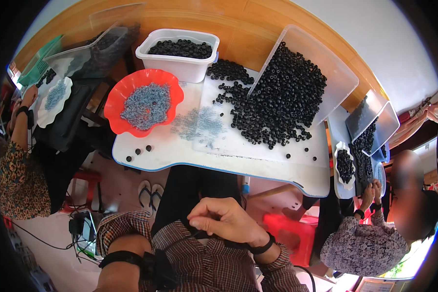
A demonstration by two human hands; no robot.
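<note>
My right hand [228,220] is over my lap, short of the table's near edge, with its fingers curled in and the thumb against them. Its palm is hidden, so whether it holds anything does not show. At the lower edge, just past a black wristband, a bit of my left hand [116,280] shows; its fingers are out of the picture. Small black ring-shaped parts [277,97] lie heaped on the table ahead. Tiny blue-grey pieces [146,106] fill a red scalloped bowl [113,114], and more are scattered beside it.
The white table [258,163] has a blue edge. A clear tub [338,80] lies tipped behind the heap. A white tub [168,65] holds more black parts. Three loose black parts sit near the table's left corner. Co-workers sit left and right; a red stool [297,238] stands right.
</note>
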